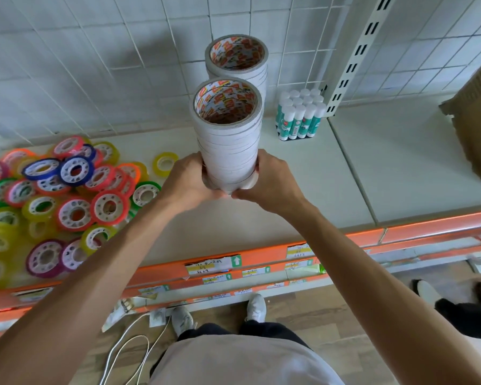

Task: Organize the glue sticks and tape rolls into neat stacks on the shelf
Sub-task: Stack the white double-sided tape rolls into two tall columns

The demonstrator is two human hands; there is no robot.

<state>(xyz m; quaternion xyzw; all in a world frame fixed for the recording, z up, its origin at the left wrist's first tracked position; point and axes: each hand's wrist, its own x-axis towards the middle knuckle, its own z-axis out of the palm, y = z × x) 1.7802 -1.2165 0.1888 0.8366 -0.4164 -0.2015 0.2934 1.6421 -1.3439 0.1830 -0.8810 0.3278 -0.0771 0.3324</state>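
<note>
A tall stack of white tape rolls (228, 140) stands upright at the middle of the shelf (303, 190). My left hand (188, 180) grips its base from the left and my right hand (271, 180) grips it from the right. Right behind it stands a second tall stack of white tape rolls (238, 61), close to the back wall. A tight block of green-and-white glue sticks (300, 115) stands upright to the right of the two stacks. A loose heap of coloured tape rolls (61, 195) lies spread over the left part of the shelf.
A cardboard box (475, 118) sits at the right end of the shelf. A slotted white upright (356, 59) rises behind the glue sticks. The shelf's orange front edge (261, 257) carries price labels. White cables (134, 348) lie on the floor by my shoes.
</note>
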